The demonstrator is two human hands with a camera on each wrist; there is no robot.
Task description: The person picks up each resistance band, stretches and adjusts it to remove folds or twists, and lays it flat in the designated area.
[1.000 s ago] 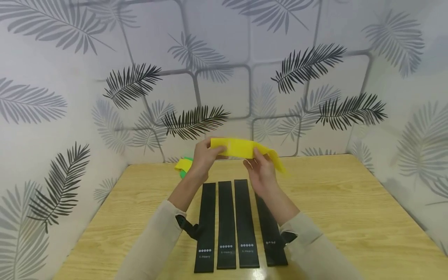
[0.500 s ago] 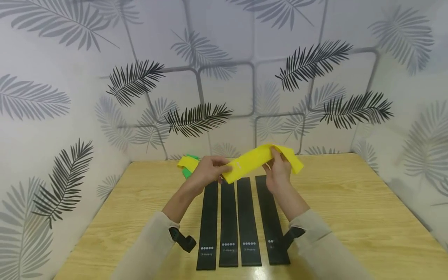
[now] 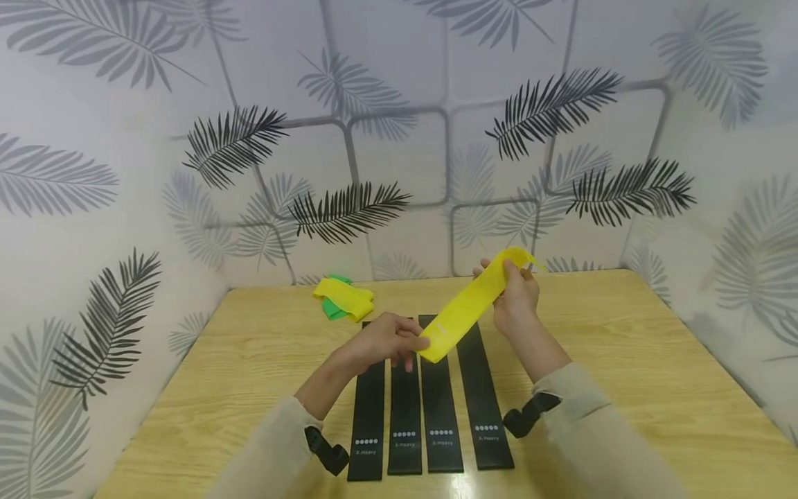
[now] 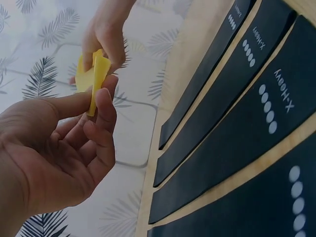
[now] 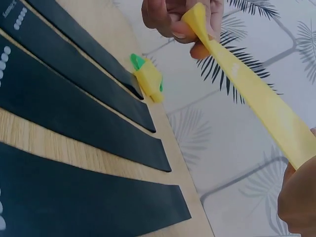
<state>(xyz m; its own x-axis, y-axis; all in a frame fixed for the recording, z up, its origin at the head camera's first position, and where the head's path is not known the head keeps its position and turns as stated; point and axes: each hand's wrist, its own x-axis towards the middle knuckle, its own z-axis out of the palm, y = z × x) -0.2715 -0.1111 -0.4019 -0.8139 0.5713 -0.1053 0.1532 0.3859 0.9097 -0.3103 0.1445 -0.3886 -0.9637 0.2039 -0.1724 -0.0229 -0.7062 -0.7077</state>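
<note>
Head: yellow band (image 3: pixel 464 305) aloft above four black strips (image 3: pixel 440 402) on the tabletop (image 3: pixel 654 360), pinched by my left grip (image 3: pixel 388 341) at one end, right grip (image 3: pixel 519 296) farther along | Left wrist: thumb (image 4: pixel 71 104) and fingers (image 4: pixel 105 111) clasp its end | Right wrist: yellow-and-green bundle (image 5: pixel 149 81) near the strips' far ends

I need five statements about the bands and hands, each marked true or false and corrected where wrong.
1. The left hand and right hand hold one yellow band. True.
2. On the table, a green band is partly covered by another yellow band. True.
3. The held band rests on the table. False: it is raised above the table.
4. Pale dots mark the black bands. True.
5. Five black bands lie there. False: there are four.
</note>
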